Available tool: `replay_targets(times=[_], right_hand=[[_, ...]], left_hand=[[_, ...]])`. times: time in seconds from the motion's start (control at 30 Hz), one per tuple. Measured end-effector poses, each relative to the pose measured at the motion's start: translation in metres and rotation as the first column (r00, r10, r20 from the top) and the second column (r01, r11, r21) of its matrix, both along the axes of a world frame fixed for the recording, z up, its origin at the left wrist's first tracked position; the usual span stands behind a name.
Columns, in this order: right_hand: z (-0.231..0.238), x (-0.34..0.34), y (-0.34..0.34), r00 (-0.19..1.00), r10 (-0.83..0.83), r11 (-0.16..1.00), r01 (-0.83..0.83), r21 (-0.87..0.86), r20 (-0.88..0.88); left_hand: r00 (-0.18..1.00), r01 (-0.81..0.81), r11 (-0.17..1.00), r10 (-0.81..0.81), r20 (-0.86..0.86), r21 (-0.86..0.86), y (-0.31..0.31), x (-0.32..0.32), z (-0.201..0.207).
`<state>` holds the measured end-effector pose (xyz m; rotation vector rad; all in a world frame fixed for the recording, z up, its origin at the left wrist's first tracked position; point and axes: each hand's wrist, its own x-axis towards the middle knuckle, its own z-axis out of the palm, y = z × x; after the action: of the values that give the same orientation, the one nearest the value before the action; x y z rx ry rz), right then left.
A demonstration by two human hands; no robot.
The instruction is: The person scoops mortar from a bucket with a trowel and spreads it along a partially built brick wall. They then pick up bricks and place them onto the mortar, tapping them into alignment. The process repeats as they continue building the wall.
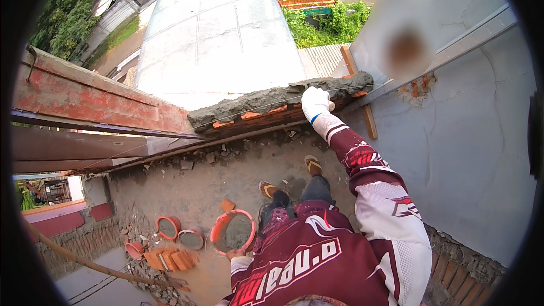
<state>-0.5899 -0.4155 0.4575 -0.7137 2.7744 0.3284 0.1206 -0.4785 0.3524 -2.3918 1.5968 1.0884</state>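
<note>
My right hand (315, 103), in a white glove, is closed around a trowel whose tan handle end (331, 105) pokes out beside the fingers. It is over the low brick wall (272, 118), at the thick grey mortar (243, 109) along its top. The trowel's blade is hard to make out against that mortar. Low on the left, my left hand (233, 254) grips the near rim of an orange bucket (253, 232) holding grey mortar; its fingers show only in part. A thin string line (258, 114) runs along the wall.
Two smaller buckets (168, 227) with grey contents stand left, near stacked bricks (170, 260) and another orange bucket (135, 250). A loose brick (227, 204) lies by my feet. A grey plastered wall (453, 153) rises right; a red beam (102, 95) is left. Beyond lies a pale roof (221, 34).
</note>
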Motion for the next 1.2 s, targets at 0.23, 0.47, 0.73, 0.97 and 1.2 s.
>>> replay_targets(times=[0.23,0.47,0.73,0.97,1.2], right_hand=[[-0.04,0.088,0.022,0.898,-0.363,0.716,0.441,-0.541,0.251],[-0.128,0.118,0.094,0.426,-0.452,-0.351,0.723,-0.595,0.784],[-0.144,0.136,-0.014,0.418,-0.173,-0.437,0.779,-0.45,0.892],[-0.133,0.253,-0.081,0.621,-0.066,-0.013,0.782,-0.623,0.781],[0.002,0.335,-0.054,0.75,0.419,0.71,0.08,-0.699,0.512]], left_hand=[[0.971,0.239,0.968,-0.239,-0.008,0.069,-0.037,0.046,-0.009],[0.705,-0.58,0.801,0.584,-0.403,0.146,-0.089,0.06,-0.014],[0.951,-0.023,0.983,-0.034,-0.308,-0.18,-0.128,0.043,0.014],[0.707,-0.648,0.753,0.536,-0.462,-0.117,-0.133,-0.187,0.122],[0.721,-0.489,0.826,0.202,-0.663,-0.28,-0.165,-0.198,0.054]])
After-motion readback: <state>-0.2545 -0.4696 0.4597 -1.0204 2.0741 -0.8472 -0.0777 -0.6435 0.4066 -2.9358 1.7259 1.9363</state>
